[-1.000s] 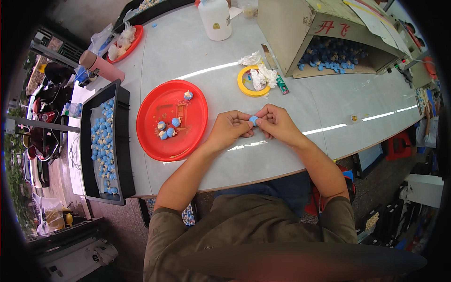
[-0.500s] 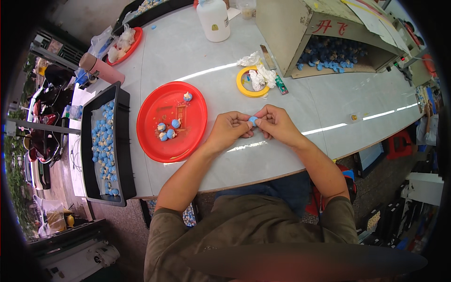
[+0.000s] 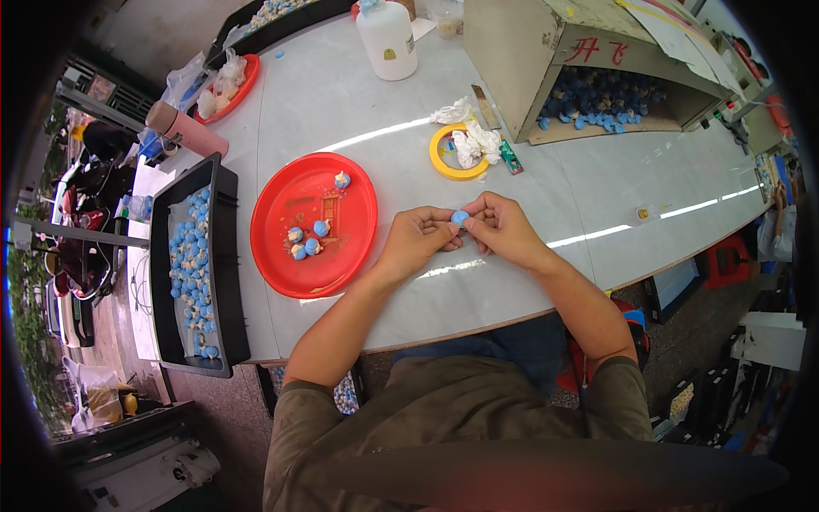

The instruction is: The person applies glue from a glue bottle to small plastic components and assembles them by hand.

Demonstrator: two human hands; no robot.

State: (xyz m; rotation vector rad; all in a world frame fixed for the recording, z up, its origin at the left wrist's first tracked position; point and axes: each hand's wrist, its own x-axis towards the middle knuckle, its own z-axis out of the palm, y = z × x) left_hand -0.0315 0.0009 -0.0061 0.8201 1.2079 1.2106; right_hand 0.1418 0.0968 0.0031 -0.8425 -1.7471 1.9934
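Note:
A small rounded blue piece (image 3: 460, 218) is pinched at the fingertips of both hands, above the grey tabletop. My left hand (image 3: 415, 241) grips it from the left with thumb and fingers closed. From the other side my right hand (image 3: 505, 229) pinches the same piece, its fingers curled. What lies under the fingertips is hidden. Left of my left hand, a round red plate (image 3: 286, 192) carries several little blue-and-cream pieces (image 3: 322, 228), most of them grouped near its middle and one by the upper right rim.
A black tray (image 3: 226, 256) of blue pieces stands at the left. Beyond my hands lie yellow tape (image 3: 438, 160) and crumpled white tissue (image 3: 487, 142). A box (image 3: 512, 68) full of blue parts, a white bottle (image 3: 388, 43) and a pink flask (image 3: 194, 135) stand farther back.
Both hands keep their pinch on the blue piece with barely any movement. The whole view has shifted very slightly.

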